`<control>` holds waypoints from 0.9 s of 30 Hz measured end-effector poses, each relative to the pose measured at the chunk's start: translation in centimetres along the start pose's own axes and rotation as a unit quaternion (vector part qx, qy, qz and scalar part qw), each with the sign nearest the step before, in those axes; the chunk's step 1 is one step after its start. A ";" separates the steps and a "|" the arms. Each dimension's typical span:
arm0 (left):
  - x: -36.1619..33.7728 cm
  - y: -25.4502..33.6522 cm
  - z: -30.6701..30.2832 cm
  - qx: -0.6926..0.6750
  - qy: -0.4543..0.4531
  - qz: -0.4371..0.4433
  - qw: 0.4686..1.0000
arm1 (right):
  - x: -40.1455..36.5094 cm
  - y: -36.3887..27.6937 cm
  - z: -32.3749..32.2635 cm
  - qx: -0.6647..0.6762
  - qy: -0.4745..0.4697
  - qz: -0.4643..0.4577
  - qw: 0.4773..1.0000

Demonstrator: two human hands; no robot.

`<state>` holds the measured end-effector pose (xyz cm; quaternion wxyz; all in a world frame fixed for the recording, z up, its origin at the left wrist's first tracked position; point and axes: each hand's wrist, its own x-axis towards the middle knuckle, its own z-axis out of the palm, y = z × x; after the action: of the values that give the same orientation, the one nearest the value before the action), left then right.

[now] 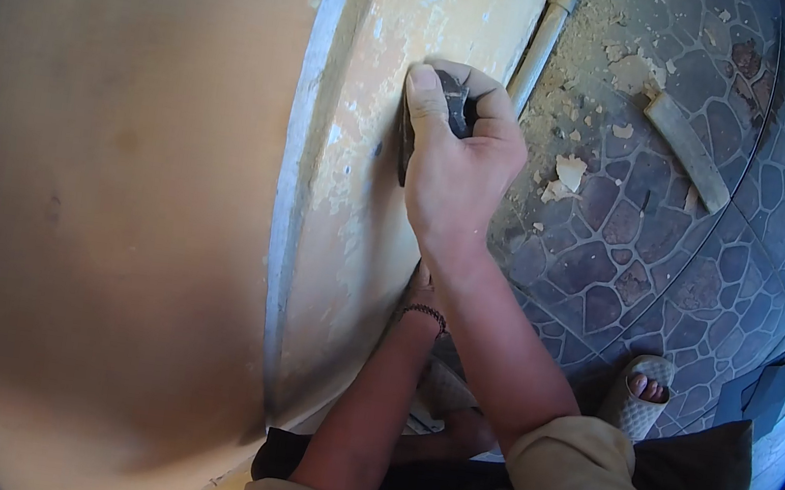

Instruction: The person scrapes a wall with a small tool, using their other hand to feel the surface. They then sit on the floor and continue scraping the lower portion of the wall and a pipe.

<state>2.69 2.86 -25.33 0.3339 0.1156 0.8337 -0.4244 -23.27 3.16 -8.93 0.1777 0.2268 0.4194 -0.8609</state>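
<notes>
My right hand [463, 160] is wrapped round a dark sanding block [455, 95], thumb on the near side and fingers curled over the far side. The block's flat face lies against the lower wall strip [364, 162], where the cream paint is patchy and flaked. Further down, my left hand [423, 277] is close to the same wall, with a dark bracelet at its wrist. The right forearm covers most of that hand, so its fingers are hidden.
A pale ledge edge [305, 115] separates the lower strip from the smooth upper wall [116, 159]. A pipe [542, 52] runs along the wall's base. Paint flakes [568, 174] and a wooden strip [687, 152] lie on the stone-patterned floor [597, 272]. My sandalled foot [640, 397] is at lower right.
</notes>
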 end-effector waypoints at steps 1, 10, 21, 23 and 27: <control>0.3 -0.1 0.2 0.000 0.001 -0.003 1.000 | -0.5 0.3 -0.3 -0.015 -0.012 -0.019 1.000; 1.6 -2.6 -4.0 -0.274 -0.168 -0.004 0.947 | -0.2 0.5 -0.2 -0.030 -0.030 -0.080 0.996; 1.0 -0.4 -1.3 -0.315 -0.158 0.034 0.935 | 0.3 0.4 -1.0 -0.067 -0.097 -0.116 0.986; 0.8 0.6 -0.4 -0.290 -0.137 0.032 0.947 | 1.3 -0.1 -0.5 -0.063 -0.046 -0.052 0.996; 2.0 -4.7 -4.9 -0.351 -0.162 0.021 0.922 | -0.5 0.4 -0.8 -0.054 -0.100 -0.125 0.986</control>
<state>-3.32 3.58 -21.65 0.4927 -0.0617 0.8610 -0.1102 -22.46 3.59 -9.33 0.1216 0.0756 0.4708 -0.8705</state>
